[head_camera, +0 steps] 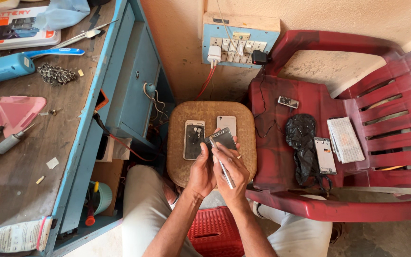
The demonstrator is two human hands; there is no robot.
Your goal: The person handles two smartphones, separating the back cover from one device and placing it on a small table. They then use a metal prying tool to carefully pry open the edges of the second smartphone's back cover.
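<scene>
Two phones (194,139) lie face-up on the round stool (179,164); we hold a third, dark phone (222,138) above it. Our left hand (201,171) grips its body while our right hand (231,173) pinches a thin metal tool (223,167) at its edge. We judge it unopened. A green cup (102,197) under the counter (48,138) holds pens.

Small phone-repair workshop, improvised. Evidence: worn wooden counter with blue-painted edge (70,157) littered with a grey-handled soldering iron (3,145), metal tweezers (79,36), a white glue tube (17,236). Stripped phone bodies lie on a round brown stool (243,119) and a dark red plastic chair (357,85). Blue wall switchboard (239,45) has chargers plugged in.
</scene>
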